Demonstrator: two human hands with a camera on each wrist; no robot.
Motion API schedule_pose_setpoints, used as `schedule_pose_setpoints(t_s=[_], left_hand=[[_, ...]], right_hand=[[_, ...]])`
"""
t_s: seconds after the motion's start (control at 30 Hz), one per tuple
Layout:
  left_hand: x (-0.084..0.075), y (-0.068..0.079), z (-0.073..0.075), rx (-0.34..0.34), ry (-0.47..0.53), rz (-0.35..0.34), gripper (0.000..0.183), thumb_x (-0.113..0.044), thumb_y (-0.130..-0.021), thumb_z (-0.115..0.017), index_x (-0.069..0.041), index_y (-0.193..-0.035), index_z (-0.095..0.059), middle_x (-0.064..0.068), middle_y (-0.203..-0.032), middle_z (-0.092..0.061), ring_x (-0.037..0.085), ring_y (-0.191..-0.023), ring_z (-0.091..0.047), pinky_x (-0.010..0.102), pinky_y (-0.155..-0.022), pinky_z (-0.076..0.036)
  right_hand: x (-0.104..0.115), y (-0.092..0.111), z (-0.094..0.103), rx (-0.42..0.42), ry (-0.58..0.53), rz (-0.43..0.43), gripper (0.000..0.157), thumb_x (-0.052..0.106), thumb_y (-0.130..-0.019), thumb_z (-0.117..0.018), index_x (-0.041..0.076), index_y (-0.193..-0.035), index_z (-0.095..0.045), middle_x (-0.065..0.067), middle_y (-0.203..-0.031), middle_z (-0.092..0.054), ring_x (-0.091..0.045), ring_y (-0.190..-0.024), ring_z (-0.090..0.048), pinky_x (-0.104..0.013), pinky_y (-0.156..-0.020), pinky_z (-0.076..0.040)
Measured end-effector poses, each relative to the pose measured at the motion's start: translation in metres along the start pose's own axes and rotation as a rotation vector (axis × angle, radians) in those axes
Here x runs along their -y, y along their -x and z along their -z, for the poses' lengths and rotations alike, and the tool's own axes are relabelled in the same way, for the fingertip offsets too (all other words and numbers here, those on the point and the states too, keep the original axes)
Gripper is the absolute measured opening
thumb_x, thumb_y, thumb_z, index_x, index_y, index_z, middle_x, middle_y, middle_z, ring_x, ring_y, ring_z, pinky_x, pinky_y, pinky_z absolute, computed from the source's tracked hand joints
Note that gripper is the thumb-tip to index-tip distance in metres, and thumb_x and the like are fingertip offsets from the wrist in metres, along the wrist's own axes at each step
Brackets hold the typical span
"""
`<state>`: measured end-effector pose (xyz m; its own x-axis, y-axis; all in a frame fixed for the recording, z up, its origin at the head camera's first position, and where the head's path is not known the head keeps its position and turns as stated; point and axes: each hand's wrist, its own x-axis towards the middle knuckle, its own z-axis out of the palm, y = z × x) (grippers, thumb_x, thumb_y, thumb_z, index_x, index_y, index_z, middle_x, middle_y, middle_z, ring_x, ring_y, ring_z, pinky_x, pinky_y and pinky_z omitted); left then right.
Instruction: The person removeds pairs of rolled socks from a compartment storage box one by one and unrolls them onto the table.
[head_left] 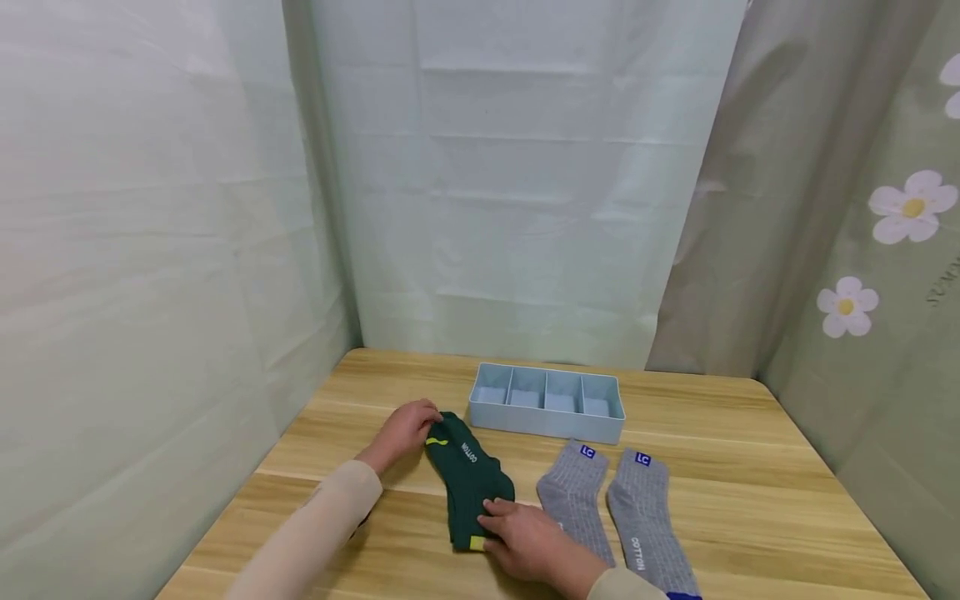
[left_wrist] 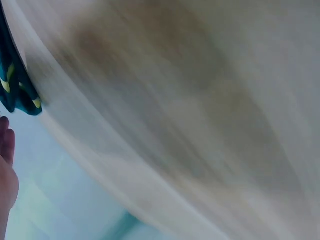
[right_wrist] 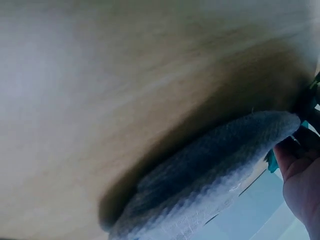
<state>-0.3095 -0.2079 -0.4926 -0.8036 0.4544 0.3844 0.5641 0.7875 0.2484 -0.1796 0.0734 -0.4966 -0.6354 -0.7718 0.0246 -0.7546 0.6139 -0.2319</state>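
Dark green socks (head_left: 468,467), seemingly one laid on another, lie flat on the table, with a "COTTON" print, a yellow stripe and a yellow tab. At their far end, my left hand (head_left: 405,429) touches the edge with its fingertips. My right hand (head_left: 528,537) rests its spread fingers on the near end, beside the yellow tab. In the left wrist view, the green sock end (left_wrist: 20,85) hangs in layers above relaxed fingers. Two grey ribbed socks (head_left: 577,492) with blue "LC" labels lie apart on the right; my right forearm partly covers the nearer one.
A light blue box (head_left: 547,422) with several compartments stands behind the socks. The wood-grain table (head_left: 750,500) is bounded by hanging pale curtains (head_left: 510,208) at the back and sides. A grey sock (right_wrist: 210,170) shows close up in the right wrist view.
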Motion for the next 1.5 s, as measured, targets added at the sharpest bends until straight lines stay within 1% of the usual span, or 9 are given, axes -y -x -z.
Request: schedule_pose_setpoints(t_s=[0.07, 0.13, 0.23, 0.33, 0.53, 0.8, 1.17, 1.33, 1.5], left_hand=[[-0.002, 0.002, 0.002, 0.100, -0.029, -0.077, 0.019, 0.004, -0.091, -0.060, 0.003, -0.105, -0.073, 0.017, -0.117, -0.066, 0.034, -0.110, -0.063, 0.048, -0.097, -0.048], [-0.003, 0.005, 0.002, 0.210, -0.043, -0.103, 0.025, -0.003, -0.096, -0.057, 0.004, -0.117, -0.069, 0.018, -0.131, -0.061, 0.036, -0.122, -0.056, 0.049, -0.103, -0.044], [-0.003, 0.008, 0.001, 0.338, -0.046, -0.079, 0.038, -0.019, -0.103, -0.052, 0.002, -0.133, -0.060, 0.018, -0.146, -0.049, 0.038, -0.135, -0.044, 0.050, -0.109, -0.037], [-0.001, 0.009, -0.001, 0.387, -0.038, -0.038, 0.046, -0.028, -0.104, -0.052, 0.001, -0.140, -0.054, 0.018, -0.151, -0.043, 0.039, -0.139, -0.038, 0.052, -0.112, -0.032], [0.001, 0.007, 0.000, 0.427, -0.031, 0.031, 0.051, -0.032, -0.101, -0.057, -0.002, -0.142, -0.052, 0.018, -0.153, -0.040, 0.039, -0.140, -0.036, 0.052, -0.113, -0.031], [0.004, 0.007, 0.004, 0.471, 0.023, 0.127, 0.055, -0.036, -0.100, -0.059, -0.004, -0.144, -0.051, 0.018, -0.154, -0.038, 0.038, -0.141, -0.035, 0.052, -0.113, -0.030], [0.010, 0.030, 0.017, 0.459, 0.068, 0.117, 0.052, -0.029, -0.102, -0.055, 0.003, -0.143, -0.049, 0.028, -0.152, -0.037, 0.047, -0.139, -0.033, 0.057, -0.111, -0.029], [0.011, 0.040, 0.019, 0.438, 0.024, 0.122, 0.051, -0.029, -0.102, -0.055, 0.003, -0.142, -0.050, 0.027, -0.151, -0.039, 0.046, -0.138, -0.035, 0.057, -0.111, -0.030], [0.009, 0.046, 0.021, 0.396, -0.031, 0.144, 0.050, -0.032, -0.100, -0.059, 0.002, -0.138, -0.056, 0.025, -0.147, -0.045, 0.045, -0.133, -0.043, 0.056, -0.108, -0.035]], right_hand=[[0.002, -0.001, 0.000, 0.021, 0.003, -0.022, 0.044, 0.040, -0.100, -0.058, 0.013, -0.135, -0.063, -0.004, -0.142, -0.055, -0.019, -0.130, -0.053, -0.036, -0.101, -0.047], [0.006, -0.002, 0.000, 0.044, 0.007, -0.050, 0.049, 0.045, -0.100, -0.055, 0.014, -0.138, -0.060, -0.004, -0.144, -0.053, -0.020, -0.132, -0.050, -0.037, -0.103, -0.045], [0.014, -0.004, -0.002, 0.064, 0.019, -0.069, 0.054, 0.049, -0.101, -0.050, 0.013, -0.141, -0.056, -0.004, -0.147, -0.050, -0.021, -0.135, -0.047, -0.038, -0.106, -0.042], [0.025, -0.006, -0.005, 0.082, 0.034, -0.074, 0.059, 0.052, -0.102, -0.044, 0.011, -0.143, -0.054, -0.005, -0.148, -0.049, -0.021, -0.135, -0.047, -0.037, -0.107, -0.041], [0.036, -0.009, -0.006, 0.130, 0.039, -0.122, 0.064, 0.056, -0.101, -0.045, 0.010, -0.144, -0.053, -0.005, -0.147, -0.050, -0.020, -0.135, -0.047, -0.034, -0.108, -0.040], [0.032, -0.008, -0.006, 0.140, 0.035, -0.098, 0.063, 0.054, -0.101, -0.045, 0.009, -0.144, -0.052, -0.005, -0.148, -0.049, -0.020, -0.136, -0.045, -0.034, -0.109, -0.039], [0.018, -0.004, 0.000, 0.122, -0.034, -0.076, 0.057, 0.052, -0.103, -0.043, 0.012, -0.141, -0.055, -0.002, -0.147, -0.050, -0.018, -0.136, -0.046, -0.036, -0.108, -0.040], [0.005, 0.004, 0.006, 0.073, 0.002, -0.033, 0.052, 0.046, -0.105, -0.043, 0.010, -0.138, -0.058, -0.005, -0.144, -0.053, -0.021, -0.134, -0.048, -0.039, -0.108, -0.040], [-0.010, 0.006, 0.011, 0.037, 0.054, -0.016, 0.046, 0.041, -0.106, -0.043, 0.011, -0.133, -0.063, -0.005, -0.140, -0.057, -0.024, -0.132, -0.051, -0.045, -0.107, -0.040]])
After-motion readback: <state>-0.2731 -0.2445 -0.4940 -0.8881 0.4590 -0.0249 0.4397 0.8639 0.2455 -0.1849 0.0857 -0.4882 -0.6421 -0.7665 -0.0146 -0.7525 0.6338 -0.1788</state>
